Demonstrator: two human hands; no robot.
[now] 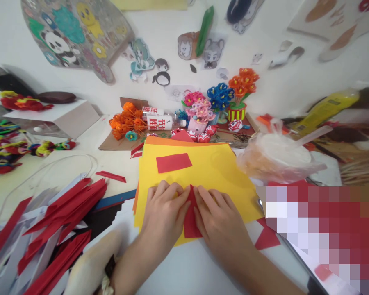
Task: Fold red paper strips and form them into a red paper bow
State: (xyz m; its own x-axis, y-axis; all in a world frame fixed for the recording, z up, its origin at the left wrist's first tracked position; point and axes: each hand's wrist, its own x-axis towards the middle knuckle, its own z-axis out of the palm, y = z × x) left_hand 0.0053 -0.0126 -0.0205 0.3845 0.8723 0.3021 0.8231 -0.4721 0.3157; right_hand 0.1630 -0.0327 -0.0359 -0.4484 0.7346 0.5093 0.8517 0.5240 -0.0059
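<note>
Holding a red paper strip [191,223] between them, both hands [164,209] sit close together. Yellow paper [213,170] lies beneath

Paper strip [190,223] on sheet stack [209,164]; flowers [219,96] behind.

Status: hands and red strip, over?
Left hand and right hand pinching red paper strip near far end. Strip over yellow paper sheet. Loose red paper rectangle beyond, apart from hands.

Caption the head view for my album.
Left hand and right hand hold a red paper strip over a yellow sheet.
</note>
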